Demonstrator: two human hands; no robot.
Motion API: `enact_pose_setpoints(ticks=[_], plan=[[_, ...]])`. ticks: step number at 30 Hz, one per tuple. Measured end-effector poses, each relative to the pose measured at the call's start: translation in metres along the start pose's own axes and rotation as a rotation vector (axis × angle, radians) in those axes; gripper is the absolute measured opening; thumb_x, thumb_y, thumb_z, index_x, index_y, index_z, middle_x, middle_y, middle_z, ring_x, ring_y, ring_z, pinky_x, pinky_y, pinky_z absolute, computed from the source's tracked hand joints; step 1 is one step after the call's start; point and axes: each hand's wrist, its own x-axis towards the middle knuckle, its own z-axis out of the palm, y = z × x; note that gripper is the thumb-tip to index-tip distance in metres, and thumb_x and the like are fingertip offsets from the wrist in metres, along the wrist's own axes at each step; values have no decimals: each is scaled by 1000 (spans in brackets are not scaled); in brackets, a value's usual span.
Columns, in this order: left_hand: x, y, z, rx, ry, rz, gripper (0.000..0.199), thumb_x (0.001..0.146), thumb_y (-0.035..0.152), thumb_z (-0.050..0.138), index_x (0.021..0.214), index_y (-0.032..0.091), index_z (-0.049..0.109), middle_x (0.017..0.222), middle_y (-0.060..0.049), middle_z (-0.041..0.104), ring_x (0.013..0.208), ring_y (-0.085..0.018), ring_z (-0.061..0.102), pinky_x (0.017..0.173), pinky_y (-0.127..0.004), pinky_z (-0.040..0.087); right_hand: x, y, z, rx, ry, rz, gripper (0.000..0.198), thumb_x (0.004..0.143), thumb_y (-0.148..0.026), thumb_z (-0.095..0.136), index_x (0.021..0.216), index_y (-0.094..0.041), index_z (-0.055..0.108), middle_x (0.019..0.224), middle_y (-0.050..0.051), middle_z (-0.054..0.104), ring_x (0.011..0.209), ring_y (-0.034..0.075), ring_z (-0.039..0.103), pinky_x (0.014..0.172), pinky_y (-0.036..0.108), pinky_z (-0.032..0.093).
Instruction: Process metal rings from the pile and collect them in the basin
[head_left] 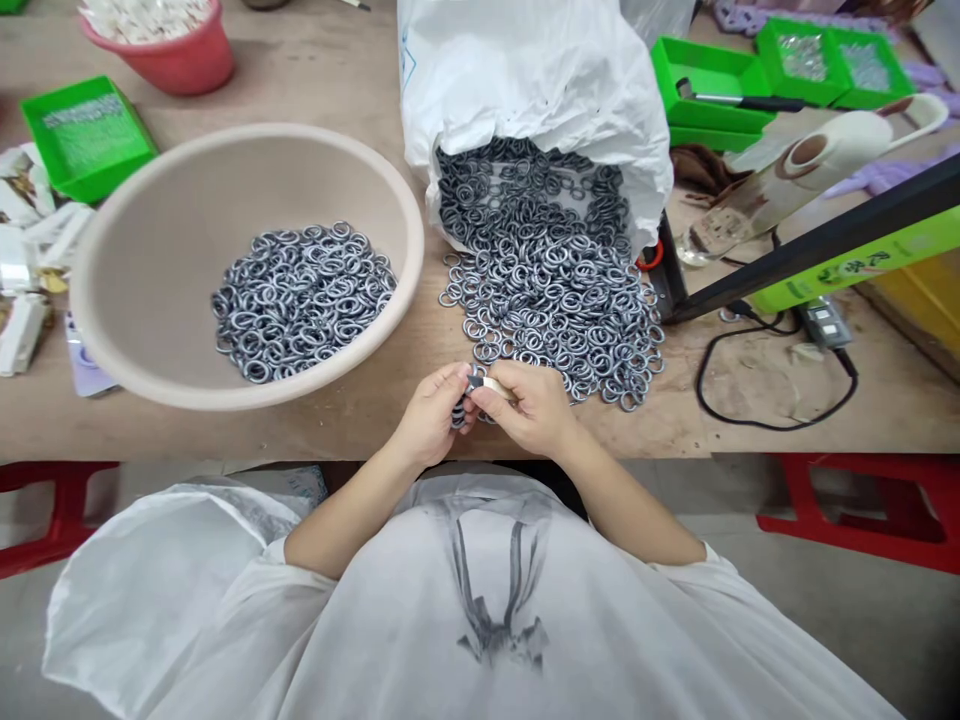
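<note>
Close to the table's front edge, my left hand (431,415) is closed around several grey rings (457,412). My right hand (536,405) grips a small tool with a pale handle (496,386), whose dark tip meets a ring at my left fingertips. Just beyond my hands a heap of grey rings (562,300) spills from a white sack (532,80) lying on its side. To the left stands a wide beige basin (150,260) with a pile of similar rings (307,295) in it. The exact kind of tool is partly hidden by my fingers.
Green trays (135,150) of small parts stand at far left and back right. A red bowl (187,65) is at the back left. On the right are a clear bottle (739,215), a slanting black bar (817,245) and a looped cable (701,385). Red stools (795,500) flank me.
</note>
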Motion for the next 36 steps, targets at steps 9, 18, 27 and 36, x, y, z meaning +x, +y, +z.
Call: enact_pose_setpoints(ticks=[9,18,27,36], plan=[[-14,3,-20,67,-178,12,45,78,51,74,61,16,52,55,3,45,47,-7,41,41,-19,33,25,38,2,-120,132,325,44,96,-55,45,80,-19,66,67,0,60,65,15,54,62,26,33],[-6,8,-39,-4,86,-39,34,69,32,80,97,15,69,72,-2,67,48,-6,49,37,-16,33,43,34,14,-538,-41,323,26,89,-41,63,109,-24,68,109,6,67,90,24,64,67,30,37],[4,7,-31,-42,93,-42,36,67,39,81,75,16,55,69,0,65,45,-6,48,37,-16,31,44,45,9,-252,55,380,16,84,-30,64,97,-21,68,97,5,70,87,22,62,75,31,40],[16,-11,-12,176,59,63,48,72,61,74,82,17,60,64,4,53,46,-5,43,37,-16,29,21,25,25,535,209,221,21,85,-40,61,89,-20,64,81,1,62,76,16,58,74,30,48]])
